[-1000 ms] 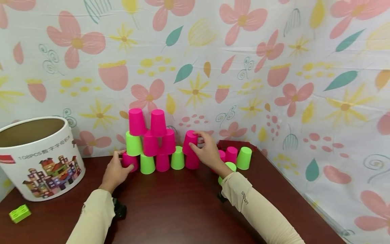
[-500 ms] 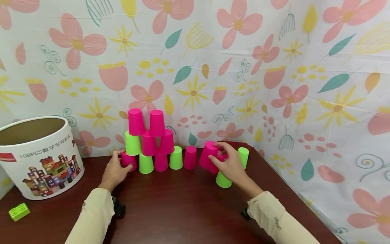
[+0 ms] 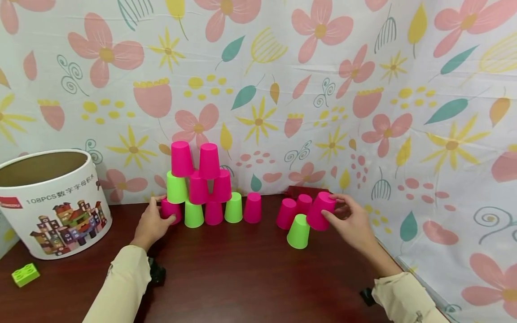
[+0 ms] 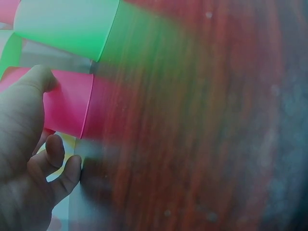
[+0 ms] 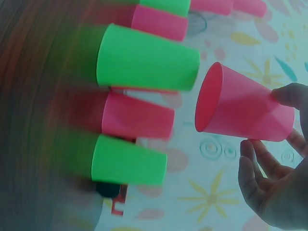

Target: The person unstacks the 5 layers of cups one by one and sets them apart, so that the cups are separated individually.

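Upside-down pink and green cups form a stepped stack against the back wall. My left hand (image 3: 151, 226) holds the leftmost pink cup (image 3: 171, 211) of the bottom row; in the left wrist view the thumb lies on that pink cup (image 4: 70, 103). Above it sit a green cup (image 3: 176, 187) and a top pink cup (image 3: 181, 159). At the right, my right hand (image 3: 353, 224) pinches a slightly tilted pink cup (image 3: 321, 211) near its base, thumb opposite fingers. In the right wrist view this pink cup (image 5: 245, 106) hangs mouth down, apart from the green cup (image 5: 147, 57).
Beside the held cup stand a green cup (image 3: 298, 232) and two pink cups, one nearer (image 3: 286, 213). The right wrist view shows another green cup (image 5: 130, 161). A white bucket (image 3: 60, 211) and a green toy brick (image 3: 25, 274) are at left; a red object (image 3: 296, 192) lies behind.
My right hand has lifted the pink cup off the bottom row's right-end cup and carried it right, over the loose cups. My left hand has stayed at its cup.
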`<state>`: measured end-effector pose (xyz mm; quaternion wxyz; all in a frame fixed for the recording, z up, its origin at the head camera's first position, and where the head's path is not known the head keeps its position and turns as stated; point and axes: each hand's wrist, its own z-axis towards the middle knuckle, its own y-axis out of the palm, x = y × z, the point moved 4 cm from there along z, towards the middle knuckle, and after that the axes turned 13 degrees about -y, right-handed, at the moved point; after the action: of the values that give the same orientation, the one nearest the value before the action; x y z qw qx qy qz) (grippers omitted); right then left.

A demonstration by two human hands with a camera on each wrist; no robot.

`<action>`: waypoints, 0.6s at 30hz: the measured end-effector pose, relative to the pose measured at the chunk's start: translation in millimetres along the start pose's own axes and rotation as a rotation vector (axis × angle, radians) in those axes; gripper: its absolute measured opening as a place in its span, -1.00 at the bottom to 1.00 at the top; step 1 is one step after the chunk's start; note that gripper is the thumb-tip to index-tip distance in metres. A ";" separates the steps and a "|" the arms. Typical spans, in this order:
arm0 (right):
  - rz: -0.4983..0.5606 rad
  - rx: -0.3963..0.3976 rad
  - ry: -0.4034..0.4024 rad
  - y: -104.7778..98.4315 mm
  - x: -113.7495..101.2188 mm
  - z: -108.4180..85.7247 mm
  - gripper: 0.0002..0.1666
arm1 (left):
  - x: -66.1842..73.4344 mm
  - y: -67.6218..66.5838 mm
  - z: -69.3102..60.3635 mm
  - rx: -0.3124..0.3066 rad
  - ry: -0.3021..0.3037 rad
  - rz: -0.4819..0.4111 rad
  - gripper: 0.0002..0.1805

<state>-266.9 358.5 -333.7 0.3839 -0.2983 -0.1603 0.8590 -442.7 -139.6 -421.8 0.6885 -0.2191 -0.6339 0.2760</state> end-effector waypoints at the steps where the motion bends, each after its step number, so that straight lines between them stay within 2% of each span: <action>1: -0.007 0.003 0.007 -3.6 2.7 0.0 -0.49 | -0.1 -0.2 0.1 0.000 0.000 0.001 -0.20; 5: -0.043 0.000 0.033 -12.5 13.8 -2.5 -0.50 | -1.7 -0.2 0.1 0.002 0.007 0.001 -0.20; 12: -0.093 -0.041 0.088 -16.0 28.3 -9.8 -0.50 | -3.2 1.2 -1.1 -0.005 -0.003 -0.002 -0.20; 18: -0.131 -0.100 0.063 -13.6 41.6 -14.4 -0.51 | -1.0 0.4 0.6 0.000 0.000 -0.009 -0.19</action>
<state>-272.0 399.5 -354.1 0.4288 -0.3326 -0.2099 0.8133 -443.4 -140.1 -422.7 0.6897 -0.2164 -0.6349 0.2728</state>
